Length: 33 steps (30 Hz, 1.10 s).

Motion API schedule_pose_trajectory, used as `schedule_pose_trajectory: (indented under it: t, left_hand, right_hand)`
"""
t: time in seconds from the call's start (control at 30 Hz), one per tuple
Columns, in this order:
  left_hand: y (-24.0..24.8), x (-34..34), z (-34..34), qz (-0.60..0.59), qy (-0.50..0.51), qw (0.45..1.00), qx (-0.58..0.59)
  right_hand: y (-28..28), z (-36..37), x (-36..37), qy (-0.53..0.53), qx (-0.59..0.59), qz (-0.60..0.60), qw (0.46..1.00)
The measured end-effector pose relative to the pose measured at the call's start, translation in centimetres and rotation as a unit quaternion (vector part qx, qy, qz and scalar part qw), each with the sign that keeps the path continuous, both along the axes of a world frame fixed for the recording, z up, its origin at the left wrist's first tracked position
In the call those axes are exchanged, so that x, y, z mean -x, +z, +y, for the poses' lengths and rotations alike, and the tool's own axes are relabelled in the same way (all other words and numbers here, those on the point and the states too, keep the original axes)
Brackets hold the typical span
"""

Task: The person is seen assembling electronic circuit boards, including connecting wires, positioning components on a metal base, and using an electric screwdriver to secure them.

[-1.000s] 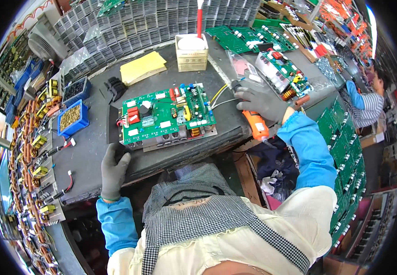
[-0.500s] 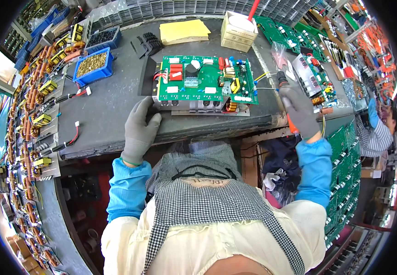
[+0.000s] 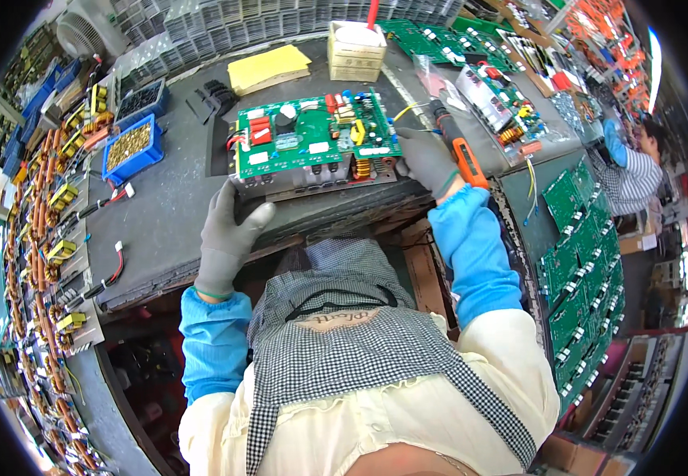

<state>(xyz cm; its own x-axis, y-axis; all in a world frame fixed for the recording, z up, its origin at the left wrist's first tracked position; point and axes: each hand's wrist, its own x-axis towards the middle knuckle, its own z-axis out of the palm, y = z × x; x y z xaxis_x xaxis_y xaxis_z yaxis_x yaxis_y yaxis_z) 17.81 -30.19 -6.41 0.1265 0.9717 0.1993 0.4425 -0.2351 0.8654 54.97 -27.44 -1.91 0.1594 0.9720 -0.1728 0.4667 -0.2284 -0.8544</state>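
Observation:
A green circuit board (image 3: 312, 147), crowded with red, yellow and black components, is mounted over grey metal heat sinks on the dark bench. My left hand (image 3: 231, 238), in a grey glove, is at its front left corner, thumb and fingers spread and holding nothing. At the board's right end, my gloved right hand (image 3: 430, 163) closes around the edge, its fingertips partly hidden. An orange and black electric screwdriver (image 3: 463, 151) lies just right of that hand, not held.
Left stand blue bins, one with brass-coloured screws (image 3: 132, 151). Behind are yellow sheets (image 3: 269, 67) and a small carton (image 3: 357, 51). Another board assembly (image 3: 495, 99) lies right, above a stack of green boards (image 3: 582, 278). A person in striped clothing (image 3: 634, 178) works far right.
My right hand has let go of the screwdriver and moved left to the board's right end. The view has shifted, so the bench appears further left. My left hand stays by the corner.

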Motion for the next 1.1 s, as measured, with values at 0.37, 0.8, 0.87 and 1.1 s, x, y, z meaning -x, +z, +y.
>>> schedule_pose_trajectory:
  t: [0.37, 0.8, 0.87, 1.1]
  left_hand:
    - [2.4, -0.3, 5.7, -0.189, -0.072, 0.973, 0.115]
    - [5.1, 1.0, 18.2, -0.022, -0.057, 0.986, 0.153]
    - [9.4, -0.5, 15.8, 0.097, -0.09, 0.988, 0.077]
    - [15.3, -7.5, 10.4, 0.318, -0.227, 0.912, -0.121]
  right_hand:
    - [-2.0, -8.1, -0.3, 0.087, 0.088, 0.289, 0.949]
    - [-6.9, -14.3, 12.9, 0.336, 0.106, 0.58, 0.735]
    - [-7.6, -13.6, 15.8, 0.351, 0.113, 0.564, 0.739]
    - [-9.4, -11.3, 23.9, 0.335, 0.033, 0.601, 0.725]
